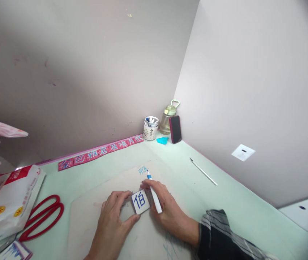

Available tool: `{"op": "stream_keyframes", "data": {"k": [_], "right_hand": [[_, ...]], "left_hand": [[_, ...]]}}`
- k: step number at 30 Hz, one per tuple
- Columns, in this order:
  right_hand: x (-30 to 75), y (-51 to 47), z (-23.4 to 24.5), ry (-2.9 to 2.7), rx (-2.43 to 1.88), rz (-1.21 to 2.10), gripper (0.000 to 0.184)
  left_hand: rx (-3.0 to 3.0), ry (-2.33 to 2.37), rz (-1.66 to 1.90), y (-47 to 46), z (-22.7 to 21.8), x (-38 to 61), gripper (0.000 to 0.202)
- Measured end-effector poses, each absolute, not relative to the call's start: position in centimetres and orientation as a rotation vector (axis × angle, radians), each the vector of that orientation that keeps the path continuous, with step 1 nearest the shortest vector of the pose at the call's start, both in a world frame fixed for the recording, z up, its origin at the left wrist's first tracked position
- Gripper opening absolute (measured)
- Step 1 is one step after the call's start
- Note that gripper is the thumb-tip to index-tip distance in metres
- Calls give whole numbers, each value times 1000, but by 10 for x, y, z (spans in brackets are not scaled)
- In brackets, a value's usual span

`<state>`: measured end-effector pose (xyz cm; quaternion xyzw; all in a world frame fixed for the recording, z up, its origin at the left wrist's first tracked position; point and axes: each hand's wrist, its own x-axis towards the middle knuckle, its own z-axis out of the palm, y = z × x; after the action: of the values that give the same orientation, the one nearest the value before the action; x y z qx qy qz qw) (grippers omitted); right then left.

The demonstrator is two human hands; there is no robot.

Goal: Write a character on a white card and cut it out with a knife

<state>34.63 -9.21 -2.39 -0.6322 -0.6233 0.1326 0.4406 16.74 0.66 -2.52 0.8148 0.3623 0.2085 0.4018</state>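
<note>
Between my hands is a small white square block (141,202) with a blue Chinese character on its face. My left hand (113,216) grips its left side between thumb and fingers. In my right hand (165,206) is a white marker pen (154,196) with a blue band, its tip pointing up and away from me. The fingers of that hand also reach the block's right edge. Just beyond the pen tip, a light-blue character (143,170) is written on the pale mat (89,213) under my hands.
A row of pink character tiles (103,151) lines the wall. At the back corner stand a jar of pens (150,129), a bottle (166,122) and a phone (175,129), near a blue scrap (162,140). A craft knife (203,171) lies right; red scissors (44,216) and a tissue pack (10,202) lie left.
</note>
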Motion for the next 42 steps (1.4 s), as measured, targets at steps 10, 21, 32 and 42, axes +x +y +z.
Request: {"op": "stream_keyframes", "data": {"k": [10,21,32,42], "right_hand": [[345,-93,-20,-1612,-1605,345,77],[344,-92,-19,-1641,-1622,318,72],[343,-94,-5,-1528,-1509,410,63],[343,-93,-2,-1479,-1495,480,64]], "left_hand": [[2029,945,536,7,-23,168,35],[1991,934,566,8,-24,169,34],[1986,920,611,11,-30,164,39],[1997,942,609,11,-28,165,39]]}}
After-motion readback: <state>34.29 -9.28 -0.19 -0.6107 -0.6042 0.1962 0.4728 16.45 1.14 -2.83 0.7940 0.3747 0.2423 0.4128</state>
